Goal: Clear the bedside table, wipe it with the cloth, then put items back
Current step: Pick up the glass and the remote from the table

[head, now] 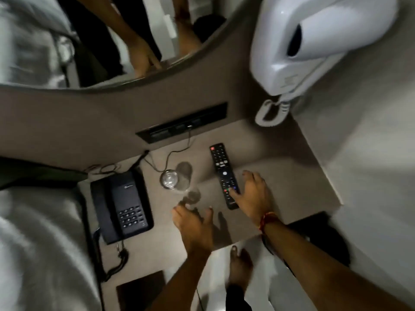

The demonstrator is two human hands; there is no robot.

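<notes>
Worktop (280, 176): grey-brown surface, back edge against a wall panel with a dark socket strip (183, 123).

Remote control (224, 175): black, flat on the worktop right of centre, long axis running from back edge toward front edge. Right hand (252, 194) lies over its front end, fingers spread, thumb tip touching the buttons; no closed grip visible. Red thread band on that wrist.

Glass (170, 179): clear, upright, mid-worktop, left of the remote and apart from it. Left hand (192, 221) sits near the front edge just in front of the glass, fingers spread and curled, holding nothing; contact with the glass cannot be told.

Telephone (122, 206): black, at the left edge, cord trailing off the front.

Hair dryer (314, 41): white, wall-mounted above the right back corner.
</notes>
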